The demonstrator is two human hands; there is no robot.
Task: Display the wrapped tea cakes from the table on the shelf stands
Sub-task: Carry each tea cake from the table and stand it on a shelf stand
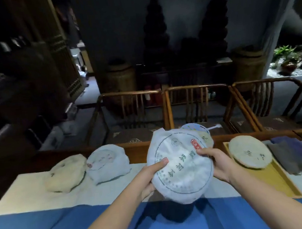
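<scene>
Both forearms reach over the blue cloth point(84, 227). The left hand point(151, 173) and right hand point(216, 161) grasp a wrapped tea cake point(181, 167) by its opposite edges, lifted above the table point(136, 144) with its label upward, probably for carrying to the shelf. More cakes point(107, 163) lie behind.

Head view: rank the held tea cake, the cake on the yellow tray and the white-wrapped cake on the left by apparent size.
1. Held tea cake, though nearest the camera.
2. Cake on the yellow tray and white-wrapped cake: look alike, unranked.
</scene>
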